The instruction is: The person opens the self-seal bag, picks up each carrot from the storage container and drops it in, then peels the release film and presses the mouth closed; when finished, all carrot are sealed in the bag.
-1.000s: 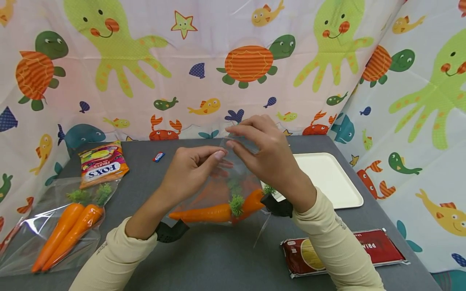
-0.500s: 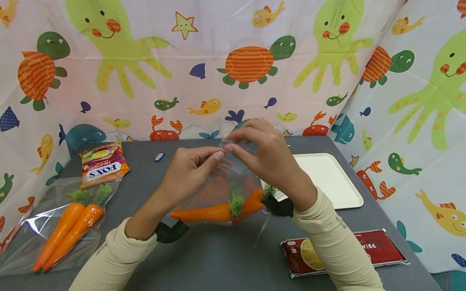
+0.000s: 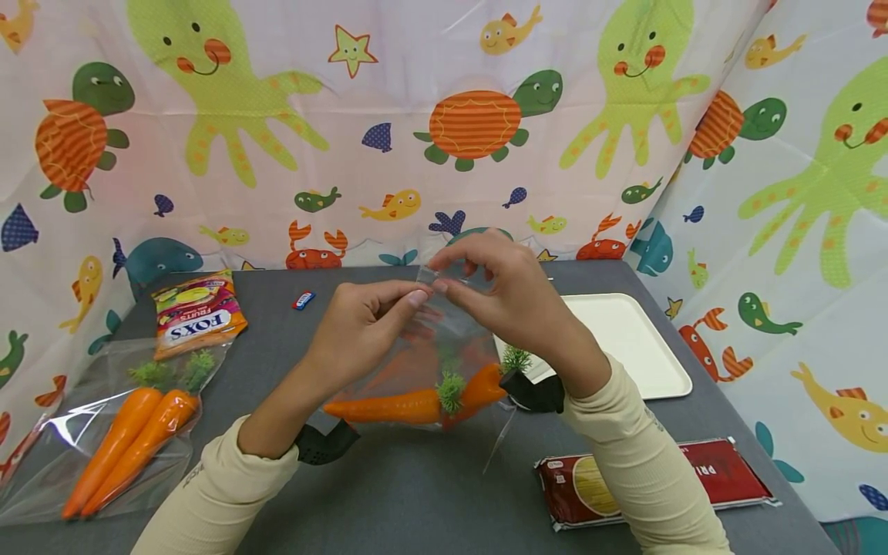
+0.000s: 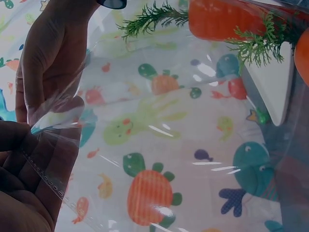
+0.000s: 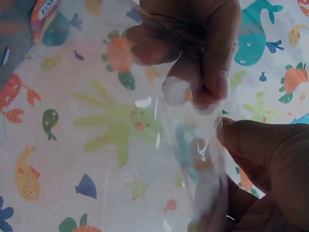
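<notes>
A clear plastic bag (image 3: 444,339) hangs upright over the middle of the grey table (image 3: 416,493), its mouth uppermost and its lower end resting on or just above the tabletop. Two orange toy carrots (image 3: 416,401) with green tops lie in the bottom of the bag, their long axes roughly left to right. The mouth of the bag lies directly between the two hands, at fingertip level, so neither hand is nearer. The left hand (image 3: 364,324) pinches the near-left part of the top edge between thumb and forefinger, wrist low and fingers pointing right. The right hand (image 3: 509,297) pinches the adjoining part of the edge from above, fingers curled down and to the left; the fingertips of both hands almost meet. The wrist views show the film pressed between the fingers of each hand.

Further out: a second bag of carrots (image 3: 118,439) at the left edge, a sweets packet (image 3: 196,312) behind it, a small wrapped sweet (image 3: 302,299), a white tray (image 3: 624,339) to the right, and a red pasta packet (image 3: 659,482) at the near right.
</notes>
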### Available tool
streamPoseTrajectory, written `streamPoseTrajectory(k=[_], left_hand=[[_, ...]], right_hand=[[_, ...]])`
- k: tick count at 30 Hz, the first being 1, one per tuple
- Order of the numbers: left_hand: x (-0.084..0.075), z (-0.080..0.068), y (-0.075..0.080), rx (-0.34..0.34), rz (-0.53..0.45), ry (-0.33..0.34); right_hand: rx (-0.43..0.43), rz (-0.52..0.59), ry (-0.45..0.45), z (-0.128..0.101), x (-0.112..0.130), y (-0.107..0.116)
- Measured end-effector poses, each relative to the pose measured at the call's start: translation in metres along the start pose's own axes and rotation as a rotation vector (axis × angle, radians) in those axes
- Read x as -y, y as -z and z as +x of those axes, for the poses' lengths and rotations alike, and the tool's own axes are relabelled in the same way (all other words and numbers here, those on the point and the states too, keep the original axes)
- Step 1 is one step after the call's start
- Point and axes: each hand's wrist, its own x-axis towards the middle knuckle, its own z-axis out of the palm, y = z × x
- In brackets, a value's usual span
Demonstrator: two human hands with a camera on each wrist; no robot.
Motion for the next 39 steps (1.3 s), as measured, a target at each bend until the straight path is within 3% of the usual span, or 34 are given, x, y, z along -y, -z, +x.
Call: streamPoseTrajectory(k=[7,12,23,33,39], left_hand=[[-0.0006,0.0005,0.0005,0.002,0.017,0.010],[-0.0006,0.0013,0.0003,0.006,-0.004,0.007],[0.0001,0.0014,-0.0003,0.001,0.017,0.015],[-0.0008,0.0018,-0.0026,0.006,-0.034,0.007],[-0.0019,0.0022,-0.0040,0.007,-0.024,-0.020]], right_hand=[[0.023,0.002,0.019,0.0009,0.0002,0.0019],[0.026,-0.017,-0.016,0.0009,0.0010,0.0018],[-0.031,-0.058,-0.024,0.0015,0.0051,0.0010],[-0.031,0.194,-0.174,-0.0009,0.0036,0.0007],[-0.025,0.285,-0.258,-0.0015,0.0023,0.0024]])
